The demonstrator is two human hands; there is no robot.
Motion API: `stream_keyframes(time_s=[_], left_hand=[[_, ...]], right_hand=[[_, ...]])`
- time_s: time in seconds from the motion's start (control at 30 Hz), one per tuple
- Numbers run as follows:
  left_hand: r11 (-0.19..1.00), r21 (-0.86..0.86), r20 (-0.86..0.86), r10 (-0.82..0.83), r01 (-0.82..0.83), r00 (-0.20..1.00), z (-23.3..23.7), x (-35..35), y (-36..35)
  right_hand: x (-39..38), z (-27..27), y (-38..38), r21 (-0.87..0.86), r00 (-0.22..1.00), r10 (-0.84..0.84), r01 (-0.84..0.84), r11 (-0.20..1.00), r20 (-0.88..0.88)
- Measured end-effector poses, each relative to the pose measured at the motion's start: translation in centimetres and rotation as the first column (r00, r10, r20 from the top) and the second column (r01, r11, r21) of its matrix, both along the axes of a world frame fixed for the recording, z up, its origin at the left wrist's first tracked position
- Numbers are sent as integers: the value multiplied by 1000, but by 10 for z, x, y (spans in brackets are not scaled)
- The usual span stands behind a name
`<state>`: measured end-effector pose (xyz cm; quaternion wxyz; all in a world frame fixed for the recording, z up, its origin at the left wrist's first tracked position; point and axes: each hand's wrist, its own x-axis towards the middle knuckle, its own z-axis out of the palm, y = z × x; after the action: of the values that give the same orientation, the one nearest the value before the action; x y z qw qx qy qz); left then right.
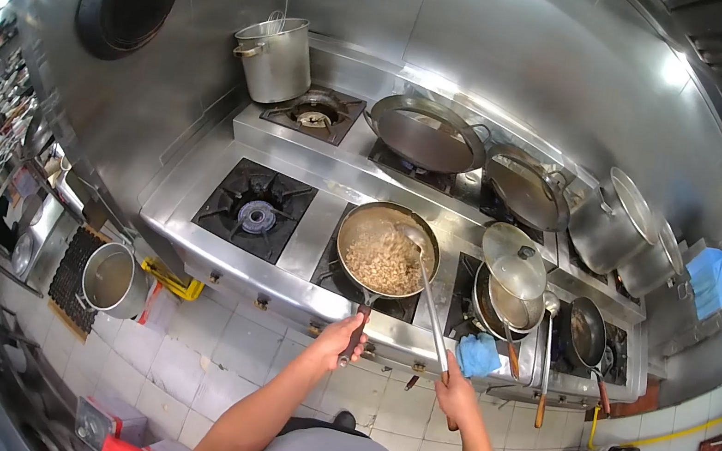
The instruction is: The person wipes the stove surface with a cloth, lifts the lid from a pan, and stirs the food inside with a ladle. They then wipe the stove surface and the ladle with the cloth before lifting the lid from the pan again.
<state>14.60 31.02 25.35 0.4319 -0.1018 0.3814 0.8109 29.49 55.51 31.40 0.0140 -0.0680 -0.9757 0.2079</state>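
Observation:
A frying pan point(354, 271) filled with light brown chopped food point(382, 261) rests over a front burner. My left hand point(336, 341) is wrapped round the pan's dark handle. In my right hand point(455, 395) is the wooden grip of a long metal ladle point(433, 316), whose bowl lies in the pan at the food's upper right edge. A blue cloth point(478, 355) lies on the stove's front edge, just above my right hand.
Left of the pan is a bare burner point(257, 212). A lidded pan point(514, 265), a spare ladle point(545, 365) and a black pan point(586, 332) stand to the right. Wide pans point(426, 134) and tall pots point(275, 62) line the raised back. Another pot point(110, 280) is at lower left.

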Motion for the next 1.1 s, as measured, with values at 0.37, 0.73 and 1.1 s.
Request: stream_keyframes(time_s=[0.37,0.73,1.1], left_hand=[[991,-132,-55,9,-16,998,3,14,22],[997,-73,-28,-14,12,1000,9,5,3],[997,-70,-44,-17,14,999,8,4,1]], right_hand=[[7,42,-85,-836,832,83,549,14,548],[-4,30,-63,-703,944,-116,309,641,310],[-34,-51,-25,-201,977,-212,213,956,25]])
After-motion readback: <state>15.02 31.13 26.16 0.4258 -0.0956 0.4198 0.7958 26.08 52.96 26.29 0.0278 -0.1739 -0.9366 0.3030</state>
